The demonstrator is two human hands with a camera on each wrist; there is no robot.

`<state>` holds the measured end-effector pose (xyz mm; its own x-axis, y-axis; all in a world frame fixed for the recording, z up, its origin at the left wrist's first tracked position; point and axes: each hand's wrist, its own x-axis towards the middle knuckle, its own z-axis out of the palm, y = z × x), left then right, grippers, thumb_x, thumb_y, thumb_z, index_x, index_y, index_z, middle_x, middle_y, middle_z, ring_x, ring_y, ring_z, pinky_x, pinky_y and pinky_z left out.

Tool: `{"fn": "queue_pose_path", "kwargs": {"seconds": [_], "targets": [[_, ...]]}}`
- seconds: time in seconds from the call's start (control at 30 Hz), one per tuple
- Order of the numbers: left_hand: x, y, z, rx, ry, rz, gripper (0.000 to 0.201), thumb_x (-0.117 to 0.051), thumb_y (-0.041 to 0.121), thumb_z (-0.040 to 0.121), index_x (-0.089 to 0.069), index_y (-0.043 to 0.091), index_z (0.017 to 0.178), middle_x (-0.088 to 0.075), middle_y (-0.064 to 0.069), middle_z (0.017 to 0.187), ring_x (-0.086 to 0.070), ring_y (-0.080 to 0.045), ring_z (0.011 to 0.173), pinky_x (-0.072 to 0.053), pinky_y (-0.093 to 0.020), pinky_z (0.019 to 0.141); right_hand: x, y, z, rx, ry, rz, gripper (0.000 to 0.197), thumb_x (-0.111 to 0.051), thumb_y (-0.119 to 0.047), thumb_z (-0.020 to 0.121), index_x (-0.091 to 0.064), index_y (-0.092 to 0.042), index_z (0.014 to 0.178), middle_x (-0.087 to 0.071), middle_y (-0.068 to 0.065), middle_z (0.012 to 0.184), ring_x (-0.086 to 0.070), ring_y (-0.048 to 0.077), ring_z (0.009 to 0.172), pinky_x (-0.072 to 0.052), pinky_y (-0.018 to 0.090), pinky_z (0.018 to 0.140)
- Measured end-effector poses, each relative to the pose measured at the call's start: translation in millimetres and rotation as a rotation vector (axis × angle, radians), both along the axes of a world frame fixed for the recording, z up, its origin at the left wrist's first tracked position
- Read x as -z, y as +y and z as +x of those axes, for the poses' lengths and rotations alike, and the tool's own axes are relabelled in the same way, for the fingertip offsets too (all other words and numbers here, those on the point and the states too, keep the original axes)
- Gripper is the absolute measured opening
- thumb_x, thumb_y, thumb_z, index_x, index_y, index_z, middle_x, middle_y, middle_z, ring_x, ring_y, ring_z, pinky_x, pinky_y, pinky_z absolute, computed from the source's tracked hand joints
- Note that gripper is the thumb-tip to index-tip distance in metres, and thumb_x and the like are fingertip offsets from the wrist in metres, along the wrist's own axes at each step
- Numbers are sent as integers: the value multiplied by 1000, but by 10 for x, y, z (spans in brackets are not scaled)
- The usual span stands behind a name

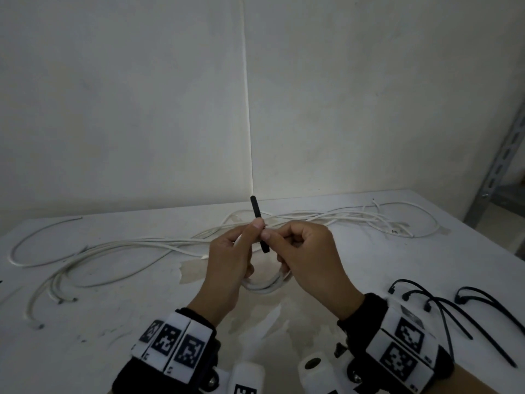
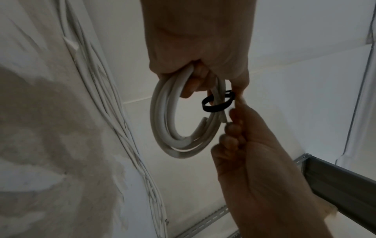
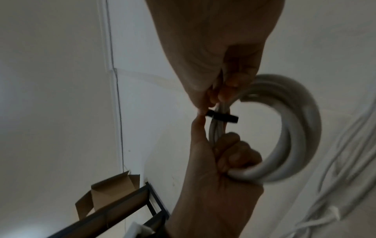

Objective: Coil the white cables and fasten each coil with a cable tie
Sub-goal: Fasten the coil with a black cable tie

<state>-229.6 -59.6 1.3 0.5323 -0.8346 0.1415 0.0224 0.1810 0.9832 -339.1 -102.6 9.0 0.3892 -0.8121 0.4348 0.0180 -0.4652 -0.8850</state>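
A small coil of white cable [image 1: 264, 285] hangs between my two hands above the white table [image 1: 113, 336]. A black cable tie [image 1: 257, 214] is looped round the coil's strands, and its free end sticks up past my thumbs. My left hand [image 1: 241, 245] has its fingers curled through the coil [image 3: 295, 128], with the thumb against the tie [image 3: 221, 118]. My right hand [image 1: 289, 243] pinches the tie [image 2: 217, 103] from the right, beside the coil [image 2: 173, 128]. The tie's loop looks loose around the strands.
Several long white cables [image 1: 142, 245] lie loose across the table from left to far right. Several black cable ties [image 1: 454, 311] lie at the front right. A grey metal shelf upright [image 1: 505, 160] stands at the right, and an open cardboard box [image 3: 109, 194] sits on a rack.
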Motion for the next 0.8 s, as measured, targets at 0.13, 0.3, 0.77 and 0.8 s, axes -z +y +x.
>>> {"fn": "queue_pose_path", "kwargs": {"seconds": [0.13, 0.3, 0.77, 0.8], "targets": [[-23, 30, 66, 38, 2, 13, 29, -58, 28, 86, -65, 23, 58, -28, 10, 37, -21, -8, 37, -23, -19, 39, -115, -83, -75, 13, -43, -38, 16, -65, -26, 83, -65, -15, 72, -58, 8, 63, -48, 12, 56, -44, 28, 57], [-28, 57, 28, 130, -60, 40, 30, -59, 23, 86, -71, 24, 60, -26, 7, 39, -20, -8, 37, -23, -17, 38, -229, -144, -45, -187, 141, -22, 16, -58, -24, 88, -71, -21, 79, -63, 6, 90, -62, 22, 88, -48, 34, 84], [-62, 145, -6, 126, -116, 63, 14, -58, 18, 87, -67, 15, 76, -45, 12, 34, -26, -4, 35, -26, -18, 39, -303, -189, -31, -194, 75, -16, 8, -59, -10, 86, -61, -11, 79, -61, -4, 65, -57, 2, 57, -48, 14, 59], [-77, 149, -1, 126, -121, 54, 15, -58, 19, 87, -67, 16, 75, -45, 11, 34, -26, -4, 35, -25, -19, 40, -290, -184, -31, -211, 92, -26, 11, -61, -10, 85, -61, -15, 75, -62, -7, 64, -58, 1, 59, -49, 14, 62]]}}
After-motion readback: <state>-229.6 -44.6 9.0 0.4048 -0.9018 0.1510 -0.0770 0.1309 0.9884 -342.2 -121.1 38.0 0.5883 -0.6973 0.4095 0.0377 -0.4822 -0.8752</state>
